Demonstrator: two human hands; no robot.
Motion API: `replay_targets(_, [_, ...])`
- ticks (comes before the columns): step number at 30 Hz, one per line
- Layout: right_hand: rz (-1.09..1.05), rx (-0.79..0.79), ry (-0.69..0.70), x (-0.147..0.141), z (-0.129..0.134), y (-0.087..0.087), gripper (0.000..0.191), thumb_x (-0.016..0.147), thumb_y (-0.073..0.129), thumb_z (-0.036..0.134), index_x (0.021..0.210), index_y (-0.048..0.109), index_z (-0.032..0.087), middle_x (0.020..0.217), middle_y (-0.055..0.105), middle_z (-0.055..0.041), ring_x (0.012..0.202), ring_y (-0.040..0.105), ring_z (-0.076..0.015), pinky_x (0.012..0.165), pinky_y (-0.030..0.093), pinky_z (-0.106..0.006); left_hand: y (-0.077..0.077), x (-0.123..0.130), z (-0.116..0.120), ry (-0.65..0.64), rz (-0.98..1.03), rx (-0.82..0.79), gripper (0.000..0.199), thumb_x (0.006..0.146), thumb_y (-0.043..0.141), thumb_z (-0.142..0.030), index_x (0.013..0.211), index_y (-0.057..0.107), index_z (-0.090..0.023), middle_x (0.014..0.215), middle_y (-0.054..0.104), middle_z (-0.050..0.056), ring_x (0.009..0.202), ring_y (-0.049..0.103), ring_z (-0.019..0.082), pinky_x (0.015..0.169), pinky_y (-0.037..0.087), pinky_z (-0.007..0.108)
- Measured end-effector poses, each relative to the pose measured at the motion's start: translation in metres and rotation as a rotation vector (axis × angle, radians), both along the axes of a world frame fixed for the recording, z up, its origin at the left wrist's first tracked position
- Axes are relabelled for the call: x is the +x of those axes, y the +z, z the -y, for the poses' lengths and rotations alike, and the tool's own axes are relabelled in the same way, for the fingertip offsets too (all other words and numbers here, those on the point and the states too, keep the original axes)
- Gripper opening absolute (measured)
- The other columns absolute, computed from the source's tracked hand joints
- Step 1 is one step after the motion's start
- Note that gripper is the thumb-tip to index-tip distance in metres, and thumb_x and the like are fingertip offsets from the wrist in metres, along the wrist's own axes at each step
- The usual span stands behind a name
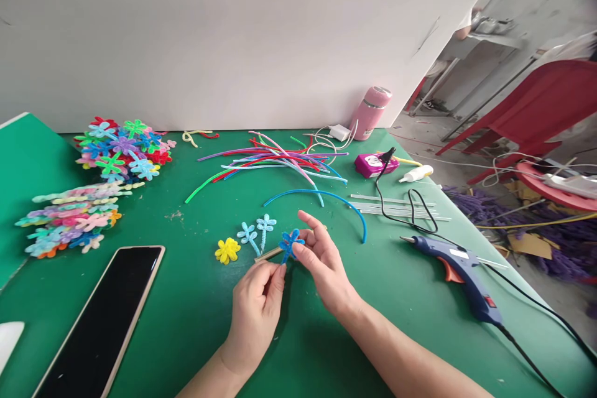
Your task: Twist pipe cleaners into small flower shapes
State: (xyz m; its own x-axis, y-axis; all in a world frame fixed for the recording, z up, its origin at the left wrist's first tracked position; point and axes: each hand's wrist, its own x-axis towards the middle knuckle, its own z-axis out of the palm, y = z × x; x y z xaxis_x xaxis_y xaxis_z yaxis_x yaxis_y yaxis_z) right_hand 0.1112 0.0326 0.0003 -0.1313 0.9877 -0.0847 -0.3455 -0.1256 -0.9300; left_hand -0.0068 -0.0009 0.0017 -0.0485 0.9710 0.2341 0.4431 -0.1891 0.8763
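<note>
A dark blue pipe-cleaner flower (290, 244) is held between both hands above the green table. My left hand (259, 301) is closed, with thumb and forefinger pinching the flower's lower end. My right hand (326, 264) has its thumb and forefinger on the flower's right side, the other fingers raised. Just behind the flower a thin brownish stick (269, 254) shows, partly hidden by my fingers. Two light blue flowers with stems (265, 224) and a yellow flower (227, 250) lie to the left of it. A single blue pipe cleaner (326, 193) curves beyond my right hand.
Loose pipe cleaners (280, 158) lie at the back. Finished flowers (124, 146) are piled at the left, above a phone (102, 323). On the right are a glue gun (459, 270) with its cord, clear sticks (396, 208), a purple box (375, 165) and a pink bottle (370, 113).
</note>
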Motion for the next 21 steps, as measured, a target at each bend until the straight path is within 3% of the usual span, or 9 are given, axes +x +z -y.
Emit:
replay_targets(5, [0.047,0.058,-0.055,0.001,-0.003,-0.003,0.043,0.075,0.059,0.029,0.114,0.042,0.023,0.069,0.046,0.0033,0.064,0.045,-0.0103,0.061,0.037,-0.024,-0.002,0.001,0.000,-0.016,0.004,-0.011,0.019,0.076,0.052,-0.020,0.056,0.052,-0.020,0.053,0.047,-0.002,0.048,0.042,0.012,0.047,0.035,0.023])
replay_targets(10, [0.055,0.064,-0.084,0.000,-0.004,-0.007,0.042,0.074,0.060,0.028,0.111,0.042,0.022,0.068,0.047,0.0041,0.062,0.045,-0.0097,0.059,0.036,-0.022,-0.004,0.000,0.000,-0.032,-0.077,0.059,0.002,0.074,0.052,-0.018,0.073,0.054,-0.019,0.065,0.052,0.001,0.051,0.044,0.012,0.048,0.038,0.022])
replay_targets(14, [0.057,0.098,-0.084,0.000,-0.004,-0.008,0.040,0.075,0.058,0.026,0.112,0.042,0.023,0.066,0.047,0.0049,0.061,0.044,-0.0090,0.057,0.036,-0.022,-0.006,-0.001,0.000,-0.013,-0.223,0.164,0.013,0.076,0.047,-0.015,0.064,0.048,-0.020,0.060,0.046,-0.001,0.053,0.044,0.012,0.050,0.038,0.023])
replay_targets(21, [0.155,0.201,-0.199,0.002,-0.003,-0.005,0.049,0.077,0.055,0.025,0.121,0.034,0.027,0.098,0.047,-0.0019,0.070,0.047,-0.0098,0.063,0.041,-0.025,-0.011,-0.003,-0.002,0.018,-0.364,0.285,0.020,0.079,0.045,-0.015,0.060,0.044,-0.021,0.056,0.044,-0.002,0.055,0.045,0.014,0.055,0.037,0.026])
